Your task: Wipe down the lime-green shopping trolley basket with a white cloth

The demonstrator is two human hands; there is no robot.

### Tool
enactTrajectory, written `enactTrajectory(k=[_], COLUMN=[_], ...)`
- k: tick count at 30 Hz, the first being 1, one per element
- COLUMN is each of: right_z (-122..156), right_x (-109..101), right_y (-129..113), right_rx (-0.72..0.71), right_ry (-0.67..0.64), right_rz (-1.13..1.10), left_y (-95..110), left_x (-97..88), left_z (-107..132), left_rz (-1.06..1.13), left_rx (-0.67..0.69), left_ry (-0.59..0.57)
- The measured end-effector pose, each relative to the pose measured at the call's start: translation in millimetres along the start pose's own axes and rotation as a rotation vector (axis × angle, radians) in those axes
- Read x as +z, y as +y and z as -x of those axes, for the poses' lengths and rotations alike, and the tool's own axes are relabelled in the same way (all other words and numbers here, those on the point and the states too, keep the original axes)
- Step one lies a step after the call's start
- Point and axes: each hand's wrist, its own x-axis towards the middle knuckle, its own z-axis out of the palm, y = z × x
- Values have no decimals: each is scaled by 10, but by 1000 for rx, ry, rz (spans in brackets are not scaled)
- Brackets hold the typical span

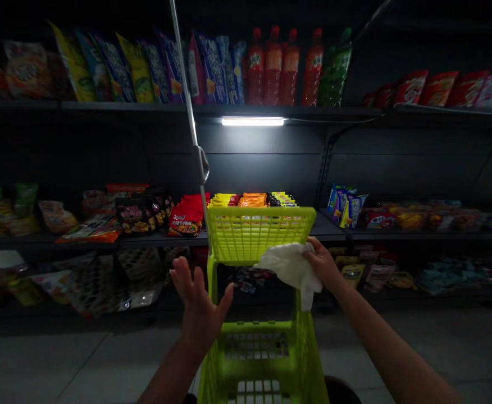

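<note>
A lime-green shopping cart [218, 365] stands right in front of me, with an upright basket panel [233, 238] at its far end. My right hand [319, 261] grips a white cloth [290, 266], which hangs down against the right edge of that panel and hides part of it. To the left of the cart frame, my left hand [201, 306] is raised with its fingers spread and nothing in it. Behind the left hand, a thin metal pole [187, 90] with a clip rises along the cart's left side.
Shelves face me. The upper shelf [212, 110] carries snack bags and red bottles [273, 70] plus a green bottle [335, 70]. A bright lamp tube [253, 121] hangs below it. Red noodle packs [187, 216] lie on the middle shelf. Pale floor tiles [31, 353] show below.
</note>
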Motion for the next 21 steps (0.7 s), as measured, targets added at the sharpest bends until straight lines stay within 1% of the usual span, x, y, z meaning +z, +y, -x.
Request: enactTrajectory(k=[1,3,4,5,6,7,8,9,11,12,13,14,15,16,17,19,21], right_z=[181,508,643,753,837,892,921,924,865,813,755,701,659,637,641,727,893], right_x=[-51,-157,-219,-292,-375,-464,-552,-628,-693,-659,-572,-431,-240,-10,244,765,1210], right_y=[2,5,3,-5,-20,-42,-72,-108,-186,-217,-236,-239,-223,-190,-144,-37,48], right_rx=[-9,-23,-32,-40,-42,-33,-12,17,53,43,14,-24,-55,-70,-69,-20,-114], right_ry=[-37,-135,-193,-253,-294,-304,-273,-196,67,191,265,276,227,127,-3,-240,-416], right_rz=[7,20,35,65,114,182,257,324,404,411,405,401,423,469,545,767,860], left_y=[71,170,198,214,221,222,219,216,215,218,224,232,239,245,250,251,245], left_x=[-168,-461,-579,-675,-748,-798,-825,-829,-779,-732,-676,-617,-557,-500,-447,-359,-297], left_z=[-47,-83,-59,-4,81,190,316,449,705,814,906,981,1040,1087,1125,1182,1223], left_rz=[-43,-69,-47,-5,47,99,141,161,152,148,155,168,181,194,203,198,165], left_rx=[81,240,295,335,365,378,394,404,406,412,417,414,403,391,376,354,335], left_ry=[26,-4,-55,-138,-226,-316,-390,-448,-541,-580,-612,-652,-704,-757,-813,-910,-993])
